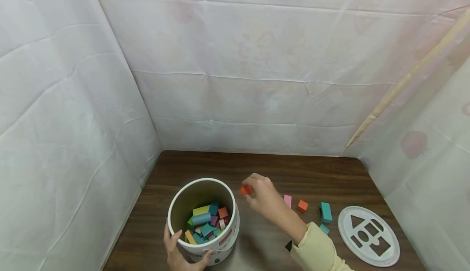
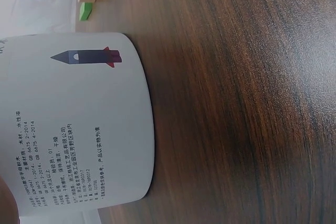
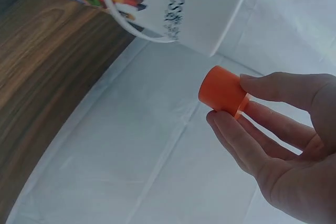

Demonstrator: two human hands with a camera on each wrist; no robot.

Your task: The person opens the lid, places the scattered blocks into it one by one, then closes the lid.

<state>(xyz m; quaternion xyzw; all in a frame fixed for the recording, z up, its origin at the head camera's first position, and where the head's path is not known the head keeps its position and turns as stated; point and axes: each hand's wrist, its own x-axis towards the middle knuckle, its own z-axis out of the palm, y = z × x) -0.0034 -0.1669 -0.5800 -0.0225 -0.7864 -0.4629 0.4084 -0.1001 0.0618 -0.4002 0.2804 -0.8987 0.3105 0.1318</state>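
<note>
Pinching an orange cylinder in the right hand, above the table and just beside a white bucket of coloured blocks. Gripping the bucket's near side with the left hand, toward the table's left edge.

This is a sheeted-off booth, shown by faintly printed white sheets at nine, twelve and three o'clock around a wood-grain table at six.
</note>
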